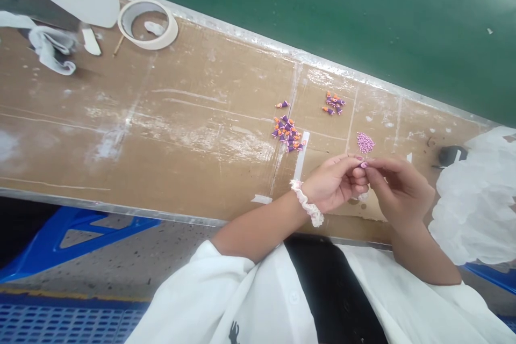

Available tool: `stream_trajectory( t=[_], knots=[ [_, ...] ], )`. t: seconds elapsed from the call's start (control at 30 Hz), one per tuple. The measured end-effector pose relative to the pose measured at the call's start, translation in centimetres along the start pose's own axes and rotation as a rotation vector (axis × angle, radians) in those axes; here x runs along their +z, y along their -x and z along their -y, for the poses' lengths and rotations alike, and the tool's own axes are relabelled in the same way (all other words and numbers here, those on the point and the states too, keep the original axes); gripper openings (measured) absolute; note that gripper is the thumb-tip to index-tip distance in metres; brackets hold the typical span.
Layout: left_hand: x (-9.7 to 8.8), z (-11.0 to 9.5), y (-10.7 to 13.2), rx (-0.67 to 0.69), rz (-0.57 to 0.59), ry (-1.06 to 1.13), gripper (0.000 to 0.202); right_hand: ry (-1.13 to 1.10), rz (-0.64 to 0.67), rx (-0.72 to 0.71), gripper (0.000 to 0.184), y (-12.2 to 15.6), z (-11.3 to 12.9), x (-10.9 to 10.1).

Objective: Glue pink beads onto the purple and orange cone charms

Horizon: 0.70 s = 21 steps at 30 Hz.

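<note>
My left hand (332, 183), with a white frilly scrunchie (306, 202) on its wrist, and my right hand (399, 191) meet above the cardboard bench top. Their fingertips pinch a small purple piece (364, 164) between them. Just past the fingers lies a small heap of pink-purple beads (365, 143). Left of it sits a pile of purple-and-orange cone-shaped charms (287, 133), with a smaller group (334, 102) behind and a lone charm (282, 104) nearby. A pale scrap (363, 196) shows under my fingers.
A white tape strip (301, 156) lies beside the charms. A masking tape roll (148, 24) and crumpled white cloth (50, 48) sit far left. A white plastic bag (475, 199) bulges at the right. A green surface runs beyond the bench's metal edge.
</note>
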State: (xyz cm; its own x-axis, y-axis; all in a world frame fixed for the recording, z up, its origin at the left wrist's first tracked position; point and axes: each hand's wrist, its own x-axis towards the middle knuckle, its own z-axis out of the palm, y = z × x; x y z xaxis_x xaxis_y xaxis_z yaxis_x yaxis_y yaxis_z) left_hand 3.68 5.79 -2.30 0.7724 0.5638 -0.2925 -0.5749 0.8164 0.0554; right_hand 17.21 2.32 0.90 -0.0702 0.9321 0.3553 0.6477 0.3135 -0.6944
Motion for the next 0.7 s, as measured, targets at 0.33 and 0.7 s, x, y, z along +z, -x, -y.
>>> stream_trajectory(
  t=[0.33, 0.7],
  knots=[
    [0.09, -0.10, 0.27, 0.040, 0.011, -0.057, 0.017, 0.025, 0.000, -0.046, 0.024, -0.34, 0.44, 0.06],
    [0.29, -0.16, 0.62, 0.265, 0.018, -0.322, 0.028, -0.079, 0.069, -0.023, 0.032, 0.00, -0.49, -0.12]
  ],
)
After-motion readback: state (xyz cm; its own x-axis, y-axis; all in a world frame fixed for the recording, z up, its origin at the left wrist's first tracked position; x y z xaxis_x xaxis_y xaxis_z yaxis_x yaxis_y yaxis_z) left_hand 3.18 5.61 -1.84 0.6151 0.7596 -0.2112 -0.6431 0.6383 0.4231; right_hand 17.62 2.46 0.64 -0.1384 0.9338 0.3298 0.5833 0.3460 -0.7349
